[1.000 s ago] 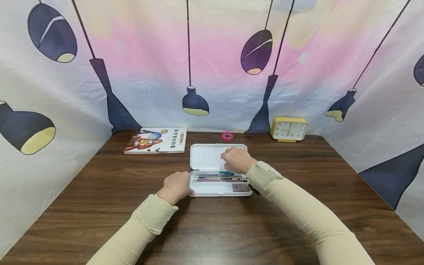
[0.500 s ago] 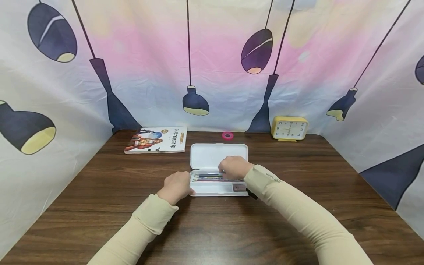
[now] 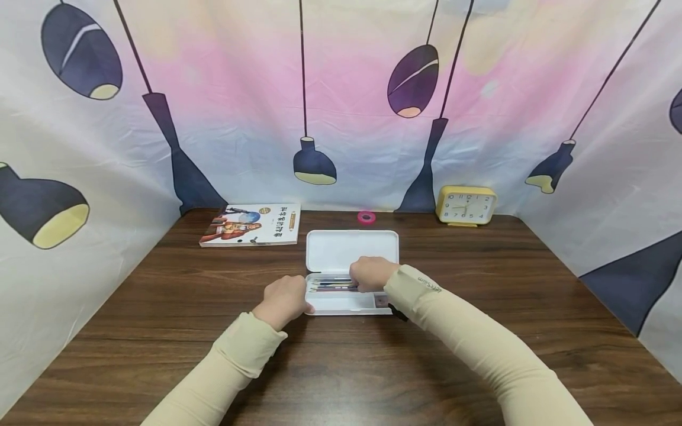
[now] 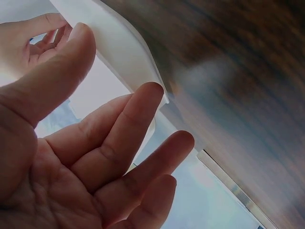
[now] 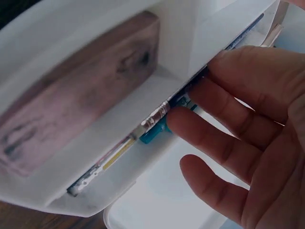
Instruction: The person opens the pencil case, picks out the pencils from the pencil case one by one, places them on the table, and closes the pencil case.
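Observation:
A white pencil case [image 3: 341, 303] lies with its lid [image 3: 333, 251] raised on the table. Several slim pencils [image 3: 330, 285] lie in its rear compartment; a worn pinkish-brown eraser [image 5: 81, 95] sits in the front right one. My left hand [image 3: 283, 300] holds the case's left end, its thumb by the front corner. Inside the rear compartment, my right hand [image 3: 373, 274] pinches a dark pencil [image 5: 198, 78] between thumb and index finger, its other fingers loosely bent. A teal item [image 5: 155, 132] lies beneath the pencils, partly hidden by the fingers.
On the dark wooden table [image 3: 341, 367], a picture book [image 3: 256, 225] lies at the back left. Behind the case is a pink ring-shaped roll [image 3: 359, 218]. A yellow clock [image 3: 466, 205] stands at the back right, before a printed cloth backdrop [image 3: 240, 118].
My right hand has come down from in front of the lid into the rear compartment, shifting slightly left, and now covers the teal item. The left hand has stayed put on the case.

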`<state>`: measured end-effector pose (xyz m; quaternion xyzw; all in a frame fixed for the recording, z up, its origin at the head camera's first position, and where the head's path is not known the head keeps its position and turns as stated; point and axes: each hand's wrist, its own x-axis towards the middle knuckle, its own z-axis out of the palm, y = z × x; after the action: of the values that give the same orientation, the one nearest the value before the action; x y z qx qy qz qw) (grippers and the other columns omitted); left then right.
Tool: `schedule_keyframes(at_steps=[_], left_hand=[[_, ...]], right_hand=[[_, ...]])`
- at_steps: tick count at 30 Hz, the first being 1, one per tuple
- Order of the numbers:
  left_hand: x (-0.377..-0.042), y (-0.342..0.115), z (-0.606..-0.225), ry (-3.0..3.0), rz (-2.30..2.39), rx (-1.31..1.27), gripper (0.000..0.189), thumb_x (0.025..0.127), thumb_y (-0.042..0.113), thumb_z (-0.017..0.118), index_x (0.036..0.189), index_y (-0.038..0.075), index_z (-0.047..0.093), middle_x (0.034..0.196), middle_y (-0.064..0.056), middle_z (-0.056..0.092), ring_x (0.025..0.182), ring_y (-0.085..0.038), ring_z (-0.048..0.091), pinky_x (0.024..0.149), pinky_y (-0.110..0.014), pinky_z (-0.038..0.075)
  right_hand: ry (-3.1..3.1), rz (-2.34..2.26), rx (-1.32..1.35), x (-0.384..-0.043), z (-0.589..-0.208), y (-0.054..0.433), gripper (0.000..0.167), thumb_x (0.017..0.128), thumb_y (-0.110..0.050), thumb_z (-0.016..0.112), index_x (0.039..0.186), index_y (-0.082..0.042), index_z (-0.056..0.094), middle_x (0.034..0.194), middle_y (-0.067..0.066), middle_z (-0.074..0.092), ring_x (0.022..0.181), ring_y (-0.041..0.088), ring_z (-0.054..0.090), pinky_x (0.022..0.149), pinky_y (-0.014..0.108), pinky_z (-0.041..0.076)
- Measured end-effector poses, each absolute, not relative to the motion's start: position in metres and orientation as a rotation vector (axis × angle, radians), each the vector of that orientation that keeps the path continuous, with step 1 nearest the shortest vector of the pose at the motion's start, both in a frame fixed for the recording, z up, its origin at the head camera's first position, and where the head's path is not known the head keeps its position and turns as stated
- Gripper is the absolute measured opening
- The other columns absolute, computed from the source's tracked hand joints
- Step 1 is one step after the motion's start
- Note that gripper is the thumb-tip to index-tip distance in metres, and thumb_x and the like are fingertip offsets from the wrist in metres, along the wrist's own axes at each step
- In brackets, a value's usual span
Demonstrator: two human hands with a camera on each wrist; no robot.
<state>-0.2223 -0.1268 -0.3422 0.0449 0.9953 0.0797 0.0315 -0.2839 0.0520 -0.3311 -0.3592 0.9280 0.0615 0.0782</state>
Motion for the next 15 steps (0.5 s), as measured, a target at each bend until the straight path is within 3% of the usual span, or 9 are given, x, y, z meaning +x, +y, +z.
schedule_keyframes(at_steps=[8,15], left_hand=[[-0.2211,-0.1275,-0.3415,3.073,0.246,0.151,0.039,0.059,0.032,0.078,0.079,0.002,0.061,0.075,-0.011,0.061,0.063,-0.021,0.054,0.047,-0.036,0.04],[-0.2205,-0.1273,-0.3411,3.084,0.256,0.158,0.038,0.058,0.032,0.079,0.077,0.003,0.06,0.073,-0.01,0.06,0.062,-0.02,0.053,0.046,-0.036,0.04]], right_hand=[[2.758,0.143,-1.047,-0.2876,-0.335,0.0501,0.012,0.074,-0.007,0.061,0.063,-0.012,0.06,0.058,-0.004,0.052,0.052,0.009,0.042,0.051,0.024,0.037],[2.742,0.123,-1.058,-0.2888,-0.3339,0.0526,0.028,0.07,-0.005,0.06,0.052,-0.015,0.042,0.05,-0.005,0.038,0.05,0.009,0.034,0.049,0.023,0.029]])
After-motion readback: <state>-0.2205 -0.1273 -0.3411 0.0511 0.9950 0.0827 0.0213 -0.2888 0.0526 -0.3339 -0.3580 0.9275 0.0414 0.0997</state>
